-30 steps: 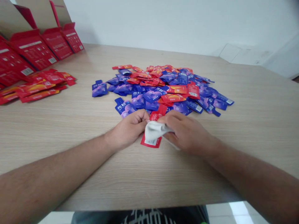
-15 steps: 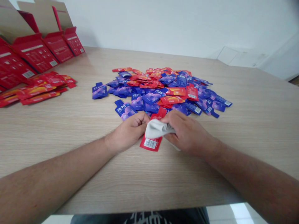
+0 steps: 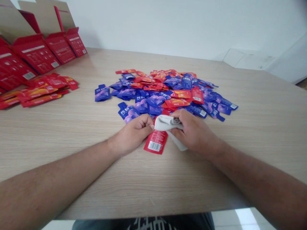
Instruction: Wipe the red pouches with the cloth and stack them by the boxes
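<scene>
Red cartons (image 3: 35, 52) with raised flaps stand at the upper left of the frame, and a stack of orange-red pouches (image 3: 40, 91) sits just below them. Further right, the left hand (image 3: 131, 132) pinches the left edge of a barcoded red pouch (image 3: 155, 142), which is just below the middle of the frame. Above it spreads a heap of blue and red pouches (image 3: 155, 99). Right of centre, the right hand (image 3: 194, 131) grasps a folded white cloth (image 3: 164, 123) across the pouch's upper part; whether they touch is hard to tell.
</scene>
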